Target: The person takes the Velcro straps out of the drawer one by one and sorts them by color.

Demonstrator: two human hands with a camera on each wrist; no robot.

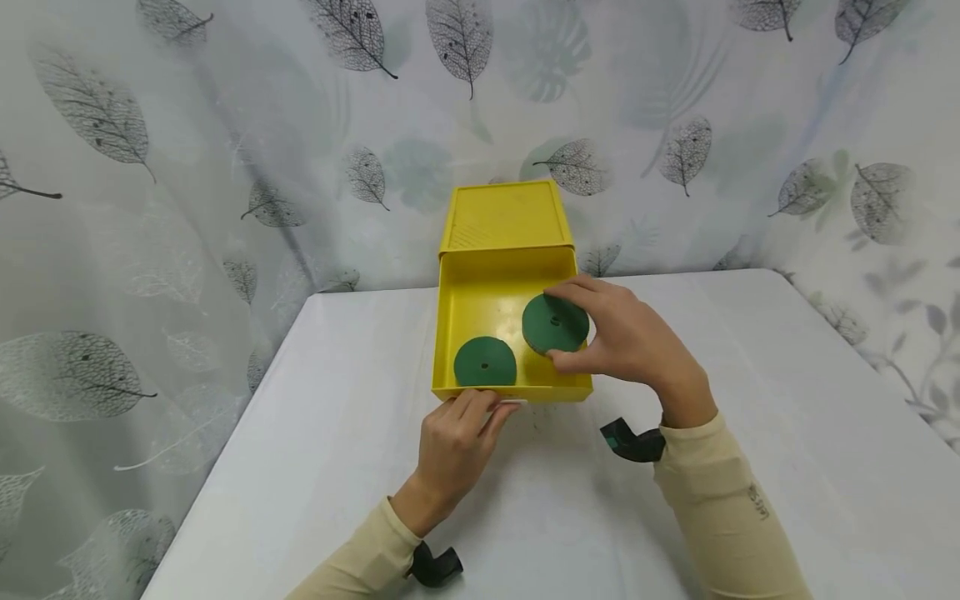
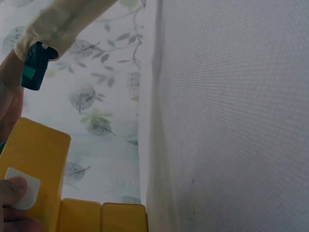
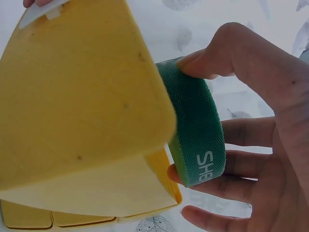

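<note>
A yellow box (image 1: 480,292) sits on the white table with its lid (image 1: 510,217) raised at the back. My right hand (image 1: 637,342) grips a roll of green webbing (image 1: 551,333) over the box's right side, thumb on one edge and fingers on the other. White letters show on its band (image 3: 198,125) in the right wrist view. Another green roll (image 1: 483,354) lies inside at the front left. At the box's front wall, my left hand (image 1: 453,446) pinches a white tab (image 2: 29,193), thumb pressed on it and fingers curled below.
Behind the table (image 1: 337,400) hangs a leaf-patterned curtain (image 1: 300,125), close to the raised lid. Black wrist mounts (image 1: 633,442) stick out from both beige sleeves (image 1: 720,500) over the table.
</note>
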